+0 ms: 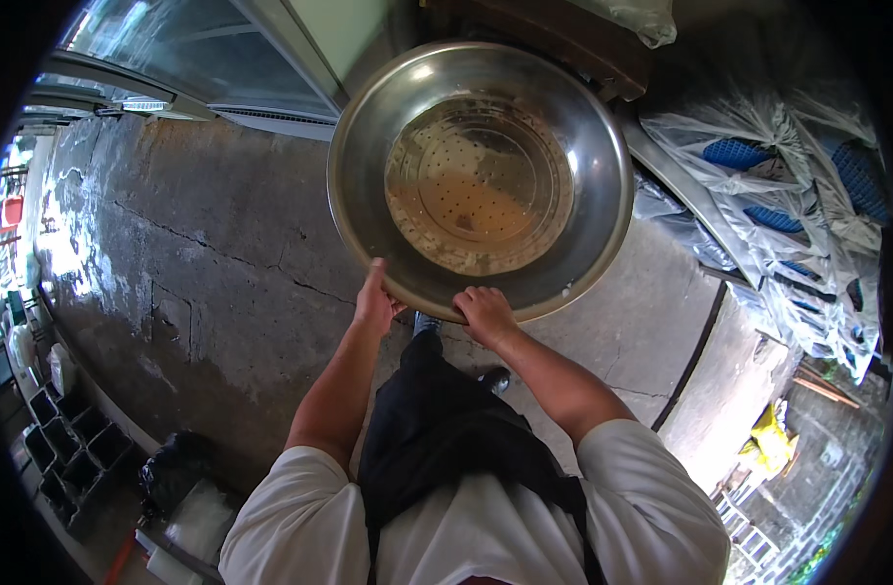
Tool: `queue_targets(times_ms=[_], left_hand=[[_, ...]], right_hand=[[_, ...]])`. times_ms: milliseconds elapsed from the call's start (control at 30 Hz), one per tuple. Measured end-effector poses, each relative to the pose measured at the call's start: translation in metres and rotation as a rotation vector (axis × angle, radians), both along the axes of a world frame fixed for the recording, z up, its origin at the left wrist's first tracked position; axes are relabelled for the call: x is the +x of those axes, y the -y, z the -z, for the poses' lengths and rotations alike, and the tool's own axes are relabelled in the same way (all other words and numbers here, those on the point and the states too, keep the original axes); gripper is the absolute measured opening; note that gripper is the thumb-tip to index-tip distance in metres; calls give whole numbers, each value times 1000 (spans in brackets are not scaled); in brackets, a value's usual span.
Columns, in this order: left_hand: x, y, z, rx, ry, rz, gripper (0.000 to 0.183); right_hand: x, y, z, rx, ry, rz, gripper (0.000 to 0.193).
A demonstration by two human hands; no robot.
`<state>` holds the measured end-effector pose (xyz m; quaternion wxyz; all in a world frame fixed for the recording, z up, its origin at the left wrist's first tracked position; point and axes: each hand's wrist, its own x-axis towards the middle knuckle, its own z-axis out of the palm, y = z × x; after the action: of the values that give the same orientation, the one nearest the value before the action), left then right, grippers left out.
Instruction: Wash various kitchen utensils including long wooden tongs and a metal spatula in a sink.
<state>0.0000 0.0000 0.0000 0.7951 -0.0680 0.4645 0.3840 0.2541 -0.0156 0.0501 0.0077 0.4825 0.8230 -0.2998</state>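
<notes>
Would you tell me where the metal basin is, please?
In the head view, the metal basin is at upper centre, its near rim held by the left hand and right hand, left of the plastic sheeting.

No text, label, brand, number or sign is legible, either near the fingers or farther from them.
</notes>
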Motion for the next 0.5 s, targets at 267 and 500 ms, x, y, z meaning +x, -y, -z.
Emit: queue_targets(times_ms=[267,500], left_hand=[[37,-26,19,-42,-338,56,21],[16,-23,22,-40,-375,19,24]], right_hand=[[35,-16,23,146,171,162,20],[90,10,-36,127,171,341,45]])
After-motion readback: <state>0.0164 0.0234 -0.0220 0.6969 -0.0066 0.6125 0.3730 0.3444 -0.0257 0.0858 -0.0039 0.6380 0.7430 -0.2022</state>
